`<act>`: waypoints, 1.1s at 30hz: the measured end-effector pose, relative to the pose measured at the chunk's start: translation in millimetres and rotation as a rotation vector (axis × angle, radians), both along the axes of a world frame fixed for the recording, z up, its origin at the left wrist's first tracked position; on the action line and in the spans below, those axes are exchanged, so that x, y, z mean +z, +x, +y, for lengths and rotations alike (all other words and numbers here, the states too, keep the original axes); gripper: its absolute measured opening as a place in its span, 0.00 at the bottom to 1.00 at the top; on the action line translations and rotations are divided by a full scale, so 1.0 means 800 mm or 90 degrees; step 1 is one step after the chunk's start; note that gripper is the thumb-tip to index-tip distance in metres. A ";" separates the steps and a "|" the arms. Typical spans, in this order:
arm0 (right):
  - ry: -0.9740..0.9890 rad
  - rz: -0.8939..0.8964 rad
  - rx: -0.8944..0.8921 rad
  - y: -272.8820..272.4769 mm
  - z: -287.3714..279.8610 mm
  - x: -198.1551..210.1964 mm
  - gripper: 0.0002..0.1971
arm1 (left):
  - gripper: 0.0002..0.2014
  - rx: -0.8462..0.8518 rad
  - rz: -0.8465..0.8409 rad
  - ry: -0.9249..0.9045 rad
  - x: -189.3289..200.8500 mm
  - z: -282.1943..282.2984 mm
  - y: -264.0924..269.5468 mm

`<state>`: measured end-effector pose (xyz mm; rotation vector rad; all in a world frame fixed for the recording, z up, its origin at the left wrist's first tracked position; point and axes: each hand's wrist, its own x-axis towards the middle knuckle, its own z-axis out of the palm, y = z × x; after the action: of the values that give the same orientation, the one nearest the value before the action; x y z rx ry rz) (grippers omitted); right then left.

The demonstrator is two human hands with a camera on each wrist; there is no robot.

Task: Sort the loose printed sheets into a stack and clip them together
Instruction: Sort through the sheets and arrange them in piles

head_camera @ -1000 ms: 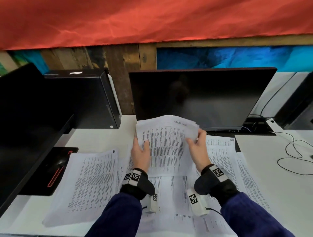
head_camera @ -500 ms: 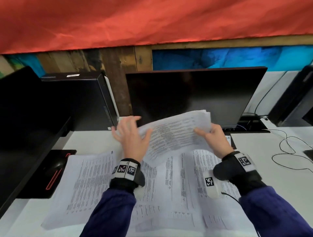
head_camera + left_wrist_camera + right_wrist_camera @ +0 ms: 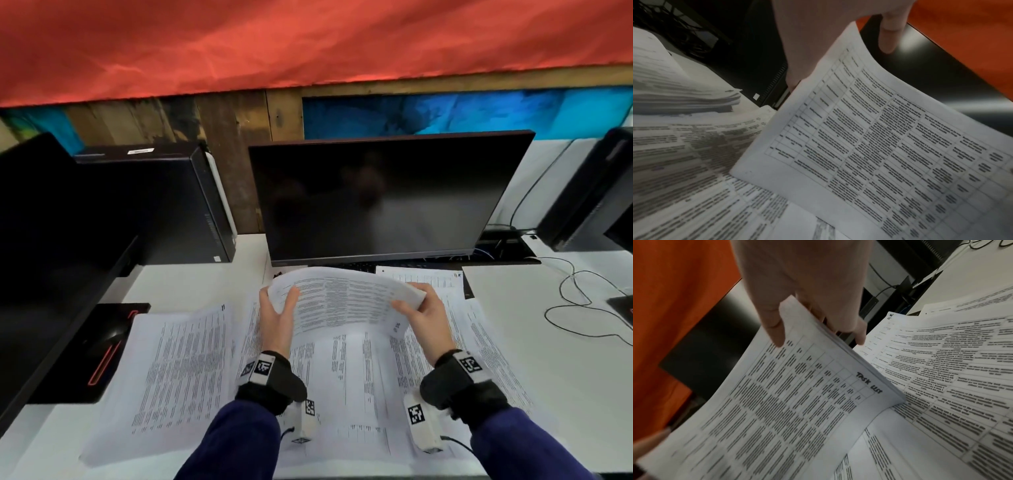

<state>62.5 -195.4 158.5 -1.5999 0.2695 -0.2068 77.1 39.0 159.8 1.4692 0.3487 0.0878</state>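
Held stack: a bundle of printed sheets [image 3: 346, 301], raised above the bench [image 3: 534, 359] in front of the monitor [image 3: 383, 195], bowed upward along its length. The top page carries a printed table; the right wrist view shows handwritten "TASK LIST" near its right edge.
Left hand [image 3: 275, 317]: grips the left end of the held stack, thumb on the top page, fingers curled behind the edge. In the left wrist view [image 3: 818, 32] the paper edge sits between palm and fingers.
Right hand [image 3: 426, 317]: clamped on the right end of the held stack, thumb [image 3: 774, 331] pressed on the top page, remaining fingers under the bundle.
Loose sheets [image 3: 356, 377]: spread flat on the bench beneath both hands, overlapping one another, printed side up.
Left pile [image 3: 171, 383]: a further group of printed pages lying on the bench left of the hands, partly over a black mouse pad [image 3: 102, 346].
Far sheet [image 3: 421, 275]: one printed page lying flat just behind the right hand, near the monitor base.
Computer tower [image 3: 164, 205]: stands upright on the bench left of the monitor.
Cable [image 3: 582, 301]: loops across the bench at right, well apart from the papers.
Containers: cannot tell; the papers lie directly on the bench.
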 end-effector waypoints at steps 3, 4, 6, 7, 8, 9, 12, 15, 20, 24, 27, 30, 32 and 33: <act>-0.232 -0.122 -0.029 -0.005 0.002 -0.002 0.21 | 0.14 0.062 0.015 -0.024 0.014 -0.008 0.005; -0.322 -0.154 -0.019 -0.006 0.002 -0.004 0.24 | 0.16 0.083 0.026 -0.040 0.017 -0.010 0.009; -0.504 -0.190 0.027 -0.006 0.001 -0.008 0.28 | 0.29 0.117 0.041 -0.054 0.016 -0.011 0.019; -0.583 -0.197 0.051 -0.005 0.001 -0.011 0.28 | 0.35 0.126 0.050 -0.045 0.017 -0.013 0.022; -0.644 -0.198 0.069 -0.004 0.000 -0.013 0.28 | 0.34 0.139 0.048 -0.032 0.017 -0.013 0.025; -0.681 -0.191 0.080 -0.003 -0.002 -0.015 0.28 | 0.29 0.146 0.040 -0.018 0.017 -0.013 0.027; -0.696 -0.160 0.093 0.000 -0.008 -0.017 0.33 | 0.14 0.141 0.034 0.005 0.017 -0.013 0.031; -0.637 -0.147 0.091 0.005 -0.007 -0.009 0.24 | 0.12 0.146 0.006 0.060 0.017 -0.009 0.032; -0.596 -0.140 0.100 0.013 -0.011 0.000 0.09 | 0.16 0.022 -0.142 0.741 0.017 -0.016 0.042; -0.572 -0.140 0.109 0.016 -0.010 0.006 0.07 | 0.17 -0.282 -0.283 1.036 0.035 -0.068 0.038; -0.495 -0.151 0.074 0.011 -0.011 0.007 0.10 | 0.14 -0.376 -0.284 1.043 0.045 -0.098 0.036; -0.312 -0.104 -0.057 0.004 -0.021 -0.004 0.31 | 0.14 -0.293 -0.292 0.969 0.060 -0.082 0.037; -0.157 -0.006 -0.106 0.003 -0.030 -0.010 0.43 | 0.08 -0.254 -0.266 0.814 0.071 -0.054 0.045; -0.080 0.042 -0.088 0.003 -0.032 -0.009 0.46 | 0.07 -0.247 -0.240 0.699 0.076 -0.038 0.048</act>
<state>65.2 -221.0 151.2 -1.7160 0.4256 -0.2819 115.7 8.2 220.9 2.5180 -0.3766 0.2666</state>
